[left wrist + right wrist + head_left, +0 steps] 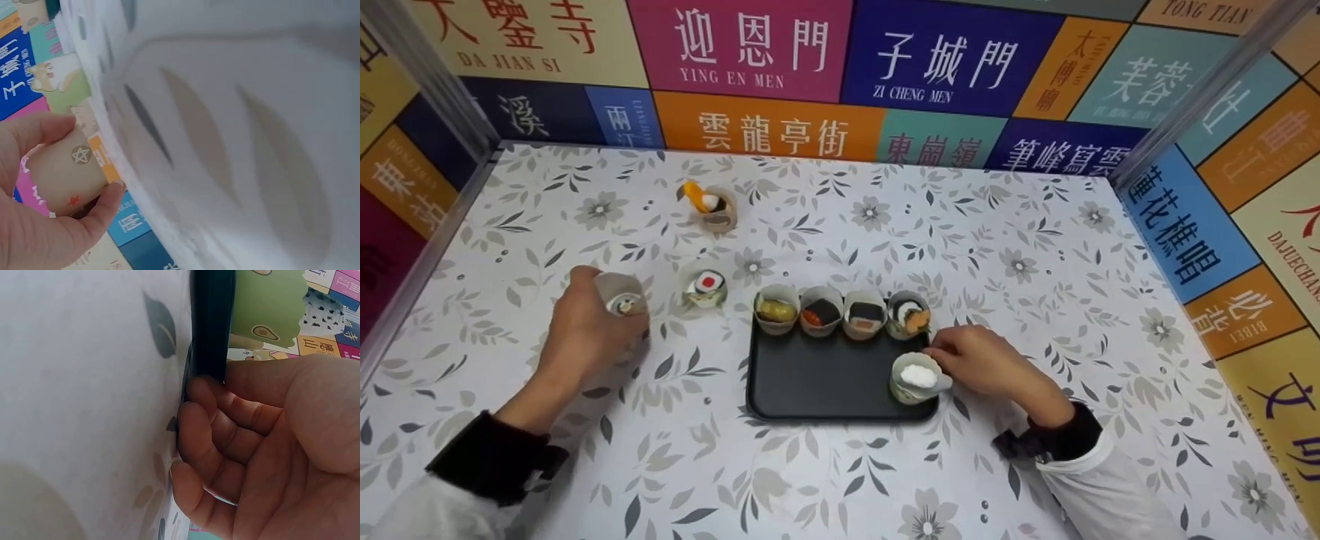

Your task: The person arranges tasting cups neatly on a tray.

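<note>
My left hand (pixel 589 322) grips a beige paper cup (pixel 59 169) printed with stars, thumb and fingers on opposite sides. In the head view this cup (pixel 617 283) is at the left, with something small and pale inside. My right hand (pixel 986 367) pinches the right edge of a black tray (pixel 821 379), its thumb on the rim and the fingers curled beneath, as the right wrist view shows. A green-patterned cup (pixel 906 393) with a white filling stands at the tray's right side, close to that thumb. Along the tray's back edge, several cups (pixel 777 324) of sushi-like pieces stand in a row.
Between the left hand and the tray stands a pale cup (pixel 703 301) holding a white roll with a red centre. Farther back is a cup (pixel 720 221) with an orange-topped piece. A leaf-patterned cloth (pixel 840 480) covers the table, with lettered panels (pixel 765 131) around it.
</note>
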